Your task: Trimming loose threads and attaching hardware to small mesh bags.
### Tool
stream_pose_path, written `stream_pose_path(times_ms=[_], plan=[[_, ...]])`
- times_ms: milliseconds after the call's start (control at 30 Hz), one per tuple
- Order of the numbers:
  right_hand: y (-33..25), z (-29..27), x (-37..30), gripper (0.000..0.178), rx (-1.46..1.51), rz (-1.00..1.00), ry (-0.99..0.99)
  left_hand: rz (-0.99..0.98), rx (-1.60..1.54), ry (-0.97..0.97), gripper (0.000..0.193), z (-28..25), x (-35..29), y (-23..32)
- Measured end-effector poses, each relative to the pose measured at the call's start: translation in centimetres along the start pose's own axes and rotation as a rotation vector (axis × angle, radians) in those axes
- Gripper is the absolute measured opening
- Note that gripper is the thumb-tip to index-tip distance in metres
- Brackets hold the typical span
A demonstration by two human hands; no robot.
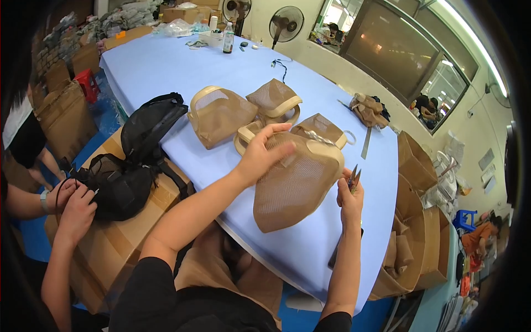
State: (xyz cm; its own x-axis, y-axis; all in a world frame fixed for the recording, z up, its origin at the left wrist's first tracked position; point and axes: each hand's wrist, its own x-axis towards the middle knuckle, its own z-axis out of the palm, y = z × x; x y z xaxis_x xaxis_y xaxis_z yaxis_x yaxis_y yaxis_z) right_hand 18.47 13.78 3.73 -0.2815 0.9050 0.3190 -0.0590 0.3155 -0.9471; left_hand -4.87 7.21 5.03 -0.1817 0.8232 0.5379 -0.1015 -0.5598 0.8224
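Note:
A tan mesh bag (296,185) with a beige band along its top hangs in front of me, tilted, over the near part of the table. My left hand (266,152) grips it by its upper left edge, thumb across the mesh. Beside the bag's right edge, my right hand (350,199) is closed around small thread snips (355,176), blades pointing up. Whether its fingers also touch the bag I cannot tell. Behind the held bag lie more mesh bags: one at the left (221,116), one farther back (272,98) and one partly hidden (319,128).
The table (204,65) has a pale blue cover. A crumpled tan bundle (369,109) and a metal ruler (366,143) lie right; a bottle (228,39) stands far back. At left, a co-worker's hands (77,205) handle a black bag (119,182) on a carton (119,238). Open cartons (428,249) stand right.

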Motion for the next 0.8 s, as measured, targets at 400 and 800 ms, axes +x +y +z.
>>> stream_pose_path(times_ms=[400, 800], plan=[[1.2, 0.1, -0.8, 0.041, -0.201, 0.289, -0.148, -0.487, -0.752, 0.389, 0.037, -4.1, 2.4, -6.3], [2.0, 1.0, -1.4, 0.030, -0.016, 0.346, -0.030, -0.577, -0.628, 0.501, 0.036, -5.0, 2.7, -9.1]])
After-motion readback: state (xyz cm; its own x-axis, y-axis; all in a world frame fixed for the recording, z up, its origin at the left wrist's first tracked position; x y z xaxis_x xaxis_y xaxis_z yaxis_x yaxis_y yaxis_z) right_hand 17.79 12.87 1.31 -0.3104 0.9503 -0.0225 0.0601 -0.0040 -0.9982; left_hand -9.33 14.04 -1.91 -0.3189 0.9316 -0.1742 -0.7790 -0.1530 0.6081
